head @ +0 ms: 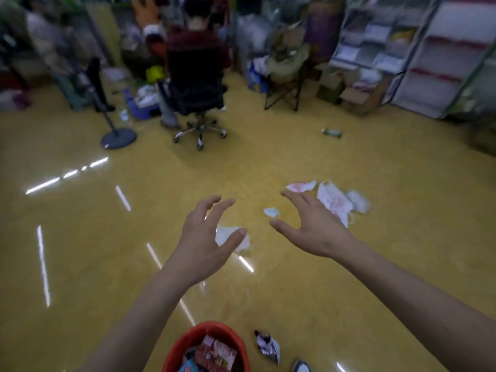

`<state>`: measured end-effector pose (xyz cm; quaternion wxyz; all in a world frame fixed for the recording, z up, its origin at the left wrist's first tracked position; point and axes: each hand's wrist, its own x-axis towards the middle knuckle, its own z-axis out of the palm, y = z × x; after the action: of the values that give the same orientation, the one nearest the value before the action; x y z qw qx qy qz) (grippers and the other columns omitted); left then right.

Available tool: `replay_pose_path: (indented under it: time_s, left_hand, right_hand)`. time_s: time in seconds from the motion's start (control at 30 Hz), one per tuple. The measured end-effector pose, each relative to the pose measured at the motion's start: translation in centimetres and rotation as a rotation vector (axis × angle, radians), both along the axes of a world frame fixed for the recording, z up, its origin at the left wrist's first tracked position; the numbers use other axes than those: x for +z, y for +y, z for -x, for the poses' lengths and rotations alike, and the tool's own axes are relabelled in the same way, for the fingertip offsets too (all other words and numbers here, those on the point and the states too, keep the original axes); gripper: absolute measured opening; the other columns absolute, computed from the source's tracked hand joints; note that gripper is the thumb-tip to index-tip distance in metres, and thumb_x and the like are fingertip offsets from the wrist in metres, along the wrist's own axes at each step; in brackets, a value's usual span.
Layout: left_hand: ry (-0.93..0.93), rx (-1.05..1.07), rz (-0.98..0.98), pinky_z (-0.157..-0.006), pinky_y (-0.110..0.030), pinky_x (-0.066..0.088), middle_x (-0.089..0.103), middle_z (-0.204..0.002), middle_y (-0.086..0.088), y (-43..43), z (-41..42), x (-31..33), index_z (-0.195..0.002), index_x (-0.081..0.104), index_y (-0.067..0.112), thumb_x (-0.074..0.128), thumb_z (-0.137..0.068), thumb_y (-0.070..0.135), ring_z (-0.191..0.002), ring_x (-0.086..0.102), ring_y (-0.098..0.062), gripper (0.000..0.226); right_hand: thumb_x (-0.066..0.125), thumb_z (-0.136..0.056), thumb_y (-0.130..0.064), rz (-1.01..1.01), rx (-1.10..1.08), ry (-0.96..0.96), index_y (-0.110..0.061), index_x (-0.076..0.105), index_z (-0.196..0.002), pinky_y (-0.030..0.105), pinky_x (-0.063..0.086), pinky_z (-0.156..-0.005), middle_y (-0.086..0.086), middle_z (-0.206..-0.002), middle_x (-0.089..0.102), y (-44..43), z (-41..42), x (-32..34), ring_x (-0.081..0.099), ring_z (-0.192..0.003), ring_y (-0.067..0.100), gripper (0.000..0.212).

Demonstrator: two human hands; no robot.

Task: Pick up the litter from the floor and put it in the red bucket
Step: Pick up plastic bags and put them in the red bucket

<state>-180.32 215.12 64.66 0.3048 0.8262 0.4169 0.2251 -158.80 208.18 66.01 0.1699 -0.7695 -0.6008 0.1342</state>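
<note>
The red bucket (185, 342) stands at the bottom centre with wrappers inside. Litter lies on the yellow floor: a white crumpled tissue (243, 244) partly behind my left hand (204, 237), a small pale blue scrap (271, 212), a white-and-pink wrapper (334, 201), a torn pink piece (300, 186), a white wad (358, 202) and a crumpled dark wrapper (267, 346) beside the bucket. My right hand (312, 224) hovers over the floor near the pink wrapper. Both hands are empty with fingers spread.
A person sits in a black office chair (197, 98) ahead. A fan stand base (118, 138) is at the left, a folding chair (285, 76) and shelves (418, 55) at the right. A bottle (332, 132) lies on the floor. A shoe tip (302, 367) shows below.
</note>
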Motion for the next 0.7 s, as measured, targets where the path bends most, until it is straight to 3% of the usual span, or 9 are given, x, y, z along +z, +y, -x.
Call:
replay_pose_path:
  time_s: [0.13, 0.27, 0.43, 0.53, 0.7]
  left_hand:
    - [-0.016, -0.092, -0.074, -0.110, -0.040, 0.032, 0.024, -0.139, 0.018, -1.0, -2.1, 3.1, -0.136, 0.036, 0.043, 0.051, -0.079, 0.065, -0.134, 0.030, -0.012, 0.063]
    - [-0.004, -0.169, -0.165, -0.113, -0.044, 0.027, 0.025, -0.145, 0.009, -1.5, -4.6, 5.6, -0.138, 0.036, 0.040, 0.056, -0.085, 0.051, -0.136, 0.028, -0.018, 0.057]
    - [0.065, -0.233, -0.271, -0.110, -0.033, 0.017, 0.028, -0.142, 0.007, -2.3, -7.7, 7.3, -0.141, 0.033, 0.038, 0.051, -0.087, 0.055, -0.130, 0.027, -0.020, 0.059]
    - [0.081, -0.246, -0.274, -0.115, -0.040, 0.016, 0.031, -0.136, 0.007, -2.8, -9.0, 7.5, -0.141, 0.032, 0.038, 0.043, -0.081, 0.064, -0.127, 0.029, -0.017, 0.067]
    - [0.147, -0.294, -0.286, -0.118, -0.044, 0.006, 0.027, -0.140, 0.008, -3.4, -12.4, 7.0, -0.143, 0.025, 0.040, 0.050, -0.090, 0.051, -0.132, 0.026, -0.013, 0.060]
  right_hand:
    - [0.047, -0.088, -0.060, -0.057, -0.127, -0.054, -0.034, 0.023, -0.147, 0.032, 0.035, -0.099, -0.008, -0.146, 0.033, -4.5, -2.6, 4.6, 0.033, -0.134, 0.016, 0.069]
    - [0.044, -0.087, -0.063, -0.067, -0.204, -0.110, -0.035, 0.019, -0.148, 0.034, 0.034, -0.101, -0.007, -0.149, 0.030, -8.1, -3.9, 7.7, 0.032, -0.135, 0.017, 0.072]
    - [0.042, -0.086, -0.067, -0.002, -0.292, -0.189, -0.034, 0.015, -0.149, 0.038, 0.035, -0.103, -0.003, -0.151, 0.027, -11.1, -6.3, 9.3, 0.031, -0.136, 0.021, 0.076]
    - [0.044, -0.086, -0.066, 0.005, -0.326, -0.200, -0.035, 0.015, -0.148, 0.039, 0.034, -0.105, -0.001, -0.151, 0.028, -11.7, -8.3, 9.8, 0.033, -0.135, 0.023, 0.076]
    - [0.046, -0.086, -0.063, 0.018, -0.356, -0.178, -0.035, 0.014, -0.148, 0.039, 0.036, -0.103, -0.001, -0.152, 0.026, -12.6, -12.1, 9.2, 0.032, -0.135, 0.023, 0.076]
